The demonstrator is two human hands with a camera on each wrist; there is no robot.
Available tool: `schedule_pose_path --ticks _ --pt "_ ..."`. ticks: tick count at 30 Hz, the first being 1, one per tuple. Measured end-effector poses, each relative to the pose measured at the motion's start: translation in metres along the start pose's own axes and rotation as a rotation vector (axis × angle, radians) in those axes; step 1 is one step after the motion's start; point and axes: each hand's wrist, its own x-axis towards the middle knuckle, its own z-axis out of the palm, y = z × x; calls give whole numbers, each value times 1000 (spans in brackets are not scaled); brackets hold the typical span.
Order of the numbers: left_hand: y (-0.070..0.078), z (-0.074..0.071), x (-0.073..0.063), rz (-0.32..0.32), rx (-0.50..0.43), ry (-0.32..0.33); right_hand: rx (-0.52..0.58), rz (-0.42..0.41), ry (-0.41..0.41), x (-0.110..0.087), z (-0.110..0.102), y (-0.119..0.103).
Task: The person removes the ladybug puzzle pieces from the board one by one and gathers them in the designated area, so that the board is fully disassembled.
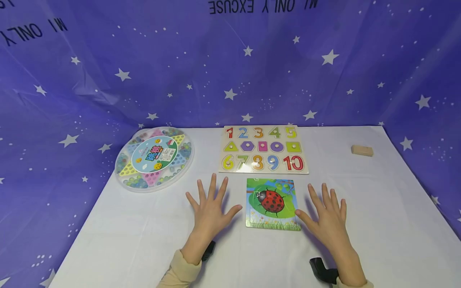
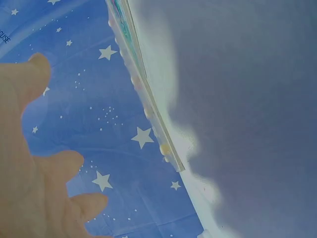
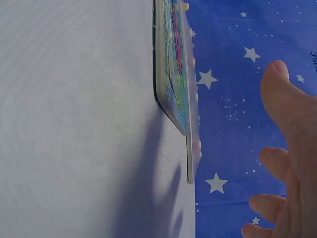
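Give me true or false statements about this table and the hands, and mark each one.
1. The ladybug puzzle lies between the left hand and the right hand. True.
2. The left hand grips the ladybug puzzle. False: the left hand is spread and holds nothing.
3. The number board lies beyond the ladybug puzzle. True.
4. The wooden block lies left of the number board. False: the wooden block lies to its right.

Picture puzzle (image 1: 272, 204) before the number board (image 1: 264, 154) — marble game (image 1: 155, 155) to the left, block (image 1: 362, 151) far right.
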Motion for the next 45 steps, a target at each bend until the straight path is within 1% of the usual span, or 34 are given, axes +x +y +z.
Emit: schedule_pose_path --ticks 7,11,13,16,19,22,25,29,33,36,40,42,45 --pt "1 -1 1 10 -3 -15 10 -1 4 0 -1 -4" --pt "5 -3 7 51 -15 -6 6 -25 11 3 -2 -8" --pt "10 -4 13 80 -19 -1 -15 -50 5 7 -3 -9" --pt "20 -8 23 127 -9 -5 -68 -95 -27 16 -6 -12" --pt "33 -11 33 164 22 -35 -119 -142 -60 29 -7 -14" --pt "46 -11 42 191 67 -95 -151 -185 -88 43 -2 -15" --pt "59 -6 48 214 121 -194 -164 -207 -135 54 4 -14" --pt "75 6 54 226 194 -339 -139 -177 -253 68 8 -5" --pt "83 18 56 237 256 -474 -71 -160 -360 75 8 4" --pt "85 23 55 262 263 -563 -31 -167 -391 76 9 6" --pt "83 28 54 311 224 -633 -4 -175 -383 75 11 7" --pt "82 30 54 335 194 -649 10 -179 -380 76 13 8" --pt "82 30 55 358 177 -664 28 -181 -387 77 14 10"
